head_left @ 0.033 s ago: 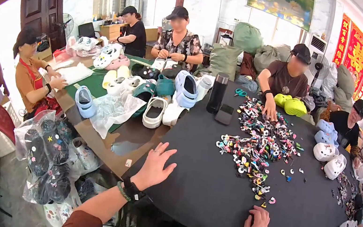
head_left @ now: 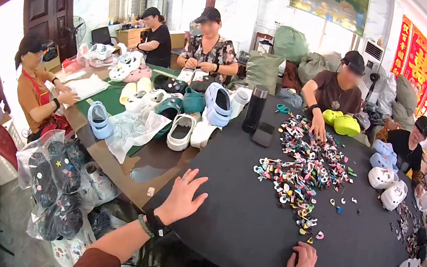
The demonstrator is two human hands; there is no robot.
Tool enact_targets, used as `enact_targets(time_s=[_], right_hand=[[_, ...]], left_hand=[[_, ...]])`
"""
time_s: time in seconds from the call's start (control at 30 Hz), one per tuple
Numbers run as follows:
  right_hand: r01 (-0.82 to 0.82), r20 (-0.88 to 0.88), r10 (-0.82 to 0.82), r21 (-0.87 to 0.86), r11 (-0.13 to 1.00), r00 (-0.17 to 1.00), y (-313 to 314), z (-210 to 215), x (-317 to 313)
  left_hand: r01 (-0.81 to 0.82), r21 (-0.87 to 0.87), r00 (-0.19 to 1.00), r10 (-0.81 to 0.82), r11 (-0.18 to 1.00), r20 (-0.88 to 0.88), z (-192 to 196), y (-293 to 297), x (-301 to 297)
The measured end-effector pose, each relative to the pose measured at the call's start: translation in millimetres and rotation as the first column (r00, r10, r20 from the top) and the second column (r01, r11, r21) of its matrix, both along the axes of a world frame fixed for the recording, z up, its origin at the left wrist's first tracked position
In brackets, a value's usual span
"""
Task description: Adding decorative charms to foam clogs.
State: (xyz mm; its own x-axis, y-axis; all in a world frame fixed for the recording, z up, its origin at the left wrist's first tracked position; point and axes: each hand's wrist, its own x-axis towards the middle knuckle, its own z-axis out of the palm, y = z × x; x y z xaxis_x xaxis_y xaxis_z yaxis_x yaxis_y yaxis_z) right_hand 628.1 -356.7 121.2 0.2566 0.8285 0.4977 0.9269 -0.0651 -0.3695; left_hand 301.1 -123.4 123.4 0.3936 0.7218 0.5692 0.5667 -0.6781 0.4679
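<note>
My left hand [head_left: 183, 197], palm down with its fingers spread, is at the left edge of the black-covered table [head_left: 235, 209]. It holds nothing. My right hand [head_left: 302, 264] rests on the cloth near the front edge, fingers slightly bent and thumb apart, with nothing visible in it. Just beyond that hand, a few loose shoe charms [head_left: 312, 236] trail down from a large heap of small colourful charms [head_left: 299, 172]. A co-worker's hand [head_left: 318, 129] reaches into the heap's far end.
A black bottle [head_left: 254, 109] and a dark flat box [head_left: 263, 134] stand left of the heap, with scissors [head_left: 283, 109] behind. Clogs [head_left: 181, 132] crowd the left table; white clogs [head_left: 394, 195] sit at right. Bagged clogs [head_left: 58, 181] lie lower left. Several people sit around.
</note>
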Motion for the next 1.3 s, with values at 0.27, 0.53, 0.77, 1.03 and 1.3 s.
enact_targets(time_s=[0.27,0.53,0.77,1.03,1.3], right_hand=[[0.013,-0.027,-0.011,0.071,0.997,1.000,0,0,9],[0.000,-0.029,0.001,0.045,0.999,1.000,5,-5,7],[0.023,-0.030,-0.022,0.030,0.999,0.999,-4,-13,11],[-0.027,-0.031,0.030,0.093,0.995,0.999,4,-6,8],[-0.032,-0.007,0.032,0.035,0.999,0.999,2,-5,11]], left_hand=[[0.075,0.050,0.989,-0.068,0.996,-0.128,-16,-13,22],[-0.073,-0.072,0.953,0.048,0.995,-0.300,-22,-21,12],[-0.109,-0.079,0.931,0.074,0.991,-0.358,-31,-23,20],[-0.046,0.053,0.958,0.059,0.998,-0.280,-20,-29,15],[-0.091,0.053,0.996,0.090,0.994,0.020,-19,-56,-21]])
